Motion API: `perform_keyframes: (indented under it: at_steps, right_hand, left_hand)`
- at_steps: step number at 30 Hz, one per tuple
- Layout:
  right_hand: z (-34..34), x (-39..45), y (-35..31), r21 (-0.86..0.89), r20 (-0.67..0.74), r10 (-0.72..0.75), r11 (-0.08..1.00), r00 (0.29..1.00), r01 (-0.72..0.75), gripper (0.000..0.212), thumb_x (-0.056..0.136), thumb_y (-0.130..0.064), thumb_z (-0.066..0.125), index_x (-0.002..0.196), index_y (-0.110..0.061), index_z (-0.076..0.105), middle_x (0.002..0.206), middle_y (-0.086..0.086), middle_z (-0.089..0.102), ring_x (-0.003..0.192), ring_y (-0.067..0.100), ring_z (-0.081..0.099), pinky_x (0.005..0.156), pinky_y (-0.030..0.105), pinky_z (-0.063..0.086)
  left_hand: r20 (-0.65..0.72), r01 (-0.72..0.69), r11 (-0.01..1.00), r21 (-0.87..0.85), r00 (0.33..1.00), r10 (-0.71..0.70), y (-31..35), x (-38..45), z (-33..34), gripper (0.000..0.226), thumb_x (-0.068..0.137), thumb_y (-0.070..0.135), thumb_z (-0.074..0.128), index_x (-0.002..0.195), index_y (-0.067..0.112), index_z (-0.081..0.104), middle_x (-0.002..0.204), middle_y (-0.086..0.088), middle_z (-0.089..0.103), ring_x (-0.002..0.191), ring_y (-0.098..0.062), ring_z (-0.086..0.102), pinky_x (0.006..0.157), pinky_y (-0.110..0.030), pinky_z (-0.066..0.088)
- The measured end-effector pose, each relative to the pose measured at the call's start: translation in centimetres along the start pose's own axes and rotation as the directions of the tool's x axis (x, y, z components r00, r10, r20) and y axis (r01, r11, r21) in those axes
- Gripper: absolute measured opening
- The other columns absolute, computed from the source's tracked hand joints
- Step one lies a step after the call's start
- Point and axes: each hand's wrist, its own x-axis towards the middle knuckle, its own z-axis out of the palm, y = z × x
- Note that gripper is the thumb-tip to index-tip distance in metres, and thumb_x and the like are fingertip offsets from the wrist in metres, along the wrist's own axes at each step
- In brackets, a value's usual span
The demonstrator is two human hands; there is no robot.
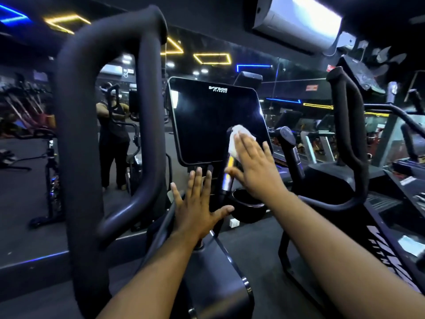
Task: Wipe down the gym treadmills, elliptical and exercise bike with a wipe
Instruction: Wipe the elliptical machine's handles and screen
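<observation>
The right hand (251, 166) has flat, straight fingers and presses a white wipe (236, 140) on the low right part of the dark screen (207, 118); the left hand (197, 206) is spread wide below the screen, holding nothing; big black handles (92, 134) stand beside.

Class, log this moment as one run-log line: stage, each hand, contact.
stage: wiping console screen | right hand: flat, pressing wipe on screen | left hand: open, holding nothing

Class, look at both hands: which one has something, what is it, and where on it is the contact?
The right hand presses flat on the middle of a white wipe; the left hand holds nothing.
</observation>
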Motion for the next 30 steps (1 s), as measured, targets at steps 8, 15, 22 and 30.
perform_keyframes:
  at_steps: [8, 15, 22, 30]
  right_hand:
    - [2.5, -2.8, -2.6, 0.092, -0.041, -0.053, 0.994, 0.998, 0.056, 0.073, 0.105, -0.052, 0.032, 0.163, -0.013, 0.011, 0.171, 0.005, 0.002, 0.157, 0.022, 0.000, 0.124, 0.056, 0.011]
    - [1.4, -1.2, -1.2, -0.154, -0.013, -0.129, 0.980, 0.992, 0.125, 0.095, 0.091, -0.076, 0.031, 0.163, -0.017, 0.013, 0.171, 0.003, 0.006, 0.157, 0.022, 0.003, 0.120, 0.068, 0.003]
    - [4.2, -6.4, -4.3, -0.110, -0.092, -0.308, 0.948, 0.947, 0.298, 0.077, 0.100, -0.064, 0.034, 0.156, -0.010, 0.035, 0.166, 0.008, 0.027, 0.155, 0.027, 0.018, 0.118, 0.065, 0.022]
    - [2.5, -2.4, -1.6, -0.130, -0.064, -0.182, 0.976, 0.981, 0.172, 0.103, 0.086, -0.083, 0.027, 0.161, -0.013, 0.021, 0.169, 0.007, 0.015, 0.156, 0.025, 0.009, 0.121, 0.065, 0.010]
  left_hand:
    - [0.183, 0.124, 0.980, 0.158, 0.971, -0.152, -3.3, -2.8, -0.3, 0.127, 0.055, 0.100, -0.020, 0.159, 0.026, -0.023, 0.165, -0.001, -0.030, 0.154, -0.020, -0.024, 0.115, -0.070, -0.013]
    - [0.261, 0.294, 0.950, 0.106, 0.914, -0.312, -4.9, -3.7, 1.4, 0.113, 0.076, 0.098, 0.010, 0.159, 0.029, -0.022, 0.166, 0.004, -0.027, 0.154, -0.016, -0.024, 0.117, -0.072, -0.008]
    - [0.332, 0.340, 0.939, 0.054, 0.881, -0.338, -5.0, -3.7, 1.6, 0.116, 0.073, 0.100, 0.009, 0.158, 0.028, -0.024, 0.165, 0.006, -0.030, 0.153, -0.014, -0.026, 0.115, -0.073, -0.009]
    - [0.375, 0.341, 0.938, 0.068, 0.862, -0.340, -5.0, -3.5, 1.8, 0.116, 0.073, 0.099, 0.009, 0.158, 0.028, -0.023, 0.165, 0.006, -0.031, 0.152, -0.013, -0.027, 0.116, -0.073, -0.008]
